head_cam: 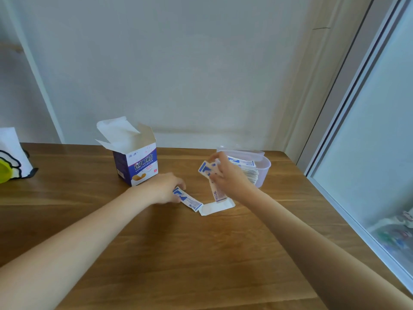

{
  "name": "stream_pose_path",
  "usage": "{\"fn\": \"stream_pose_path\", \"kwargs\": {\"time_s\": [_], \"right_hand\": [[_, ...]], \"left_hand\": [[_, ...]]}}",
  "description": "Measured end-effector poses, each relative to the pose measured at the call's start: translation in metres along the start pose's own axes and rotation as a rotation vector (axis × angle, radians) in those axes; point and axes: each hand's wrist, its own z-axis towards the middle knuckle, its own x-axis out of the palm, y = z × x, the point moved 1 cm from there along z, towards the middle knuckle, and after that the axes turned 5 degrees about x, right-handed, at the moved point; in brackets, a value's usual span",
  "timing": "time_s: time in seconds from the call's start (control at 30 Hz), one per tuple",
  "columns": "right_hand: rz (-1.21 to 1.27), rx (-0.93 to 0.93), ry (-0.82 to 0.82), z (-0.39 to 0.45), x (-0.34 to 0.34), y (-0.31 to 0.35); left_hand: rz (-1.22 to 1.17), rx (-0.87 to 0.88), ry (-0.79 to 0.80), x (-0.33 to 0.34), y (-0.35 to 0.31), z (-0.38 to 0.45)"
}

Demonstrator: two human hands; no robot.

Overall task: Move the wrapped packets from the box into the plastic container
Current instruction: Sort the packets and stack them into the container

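Observation:
An open blue-and-white box (136,163) stands on the wooden table (156,253), flaps up. To its right sits a clear plastic container (264,170) holding several wrapped packets (247,167). My right hand (228,175) is raised just left of the container and grips a few blue-and-white packets (206,168), one hanging down. My left hand (166,186) rests on the table in front of the box and pinches one end of a packet (188,201) lying flat. A white packet (215,208) lies face down between my hands.
A white paper roll with a black-edged cloth and a green object (13,164) sits at the table's far left. A wall runs behind the table. A glass sliding door with a metal frame (357,175) borders the right edge.

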Motion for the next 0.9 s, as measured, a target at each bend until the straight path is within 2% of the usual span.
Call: {"fn": "stream_pose_path", "kwargs": {"time_s": [0.13, 0.23, 0.33, 0.43, 0.5, 0.57, 0.67, 0.77, 0.9], "right_hand": [[-0.120, 0.001, 0.120, 0.002, 0.012, 0.001], [-0.069, 0.031, 0.241, 0.003, 0.021, 0.002], [-0.137, -0.004, 0.329, 0.002, 0.031, 0.003], [-0.086, -0.032, 0.254, 0.005, 0.032, 0.007], [0.005, -0.029, 0.145, 0.010, 0.023, 0.009], [-0.018, -0.044, 0.022, 0.014, 0.008, 0.011], [-0.137, -0.074, -0.071, 0.015, -0.014, 0.001], [-0.228, -0.085, -0.052, 0.007, -0.027, -0.021], [-0.105, 0.014, 0.032, -0.007, -0.033, -0.049]], "left_hand": [[-0.053, 0.017, -0.020, 0.003, 0.002, 0.001], [-0.091, 0.035, -0.009, 0.003, 0.005, 0.003], [-0.268, 0.071, -0.019, 0.001, 0.006, 0.003], [-0.570, 0.084, -0.145, -0.010, 0.001, -0.002], [-0.846, 0.054, -0.274, -0.019, -0.002, -0.006], [-0.974, 0.030, -0.346, -0.025, -0.006, -0.006], [-0.668, 0.071, -0.288, -0.017, -0.017, -0.001], [-0.451, 0.126, -0.131, 0.001, -0.036, 0.005], [-0.181, 0.218, -0.012, 0.015, -0.063, 0.012]]}}
